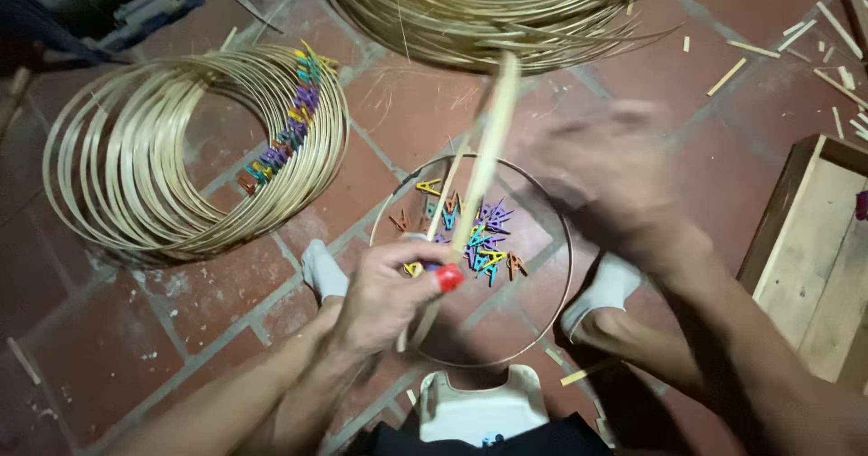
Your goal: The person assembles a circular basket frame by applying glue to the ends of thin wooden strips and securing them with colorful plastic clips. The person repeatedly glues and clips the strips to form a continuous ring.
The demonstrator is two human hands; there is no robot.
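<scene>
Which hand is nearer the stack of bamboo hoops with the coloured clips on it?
Left. The left hand lies just right of and below the hoop stack; the blurred right hand is farther right.

Two bare forearms with no sleeves, watch or bracelets enter from the bottom of the view. The left hand (389, 298) shows a thumbnail painted bright red; no rings are visible on it. The right hand (610, 171) is blurred, so its nails and any jewellery cannot be made out. Both feet wear short white socks (323, 271), slightly greyed at the toes. Dark, nearly black clothing shows at the bottom edge, between the arms.
</scene>
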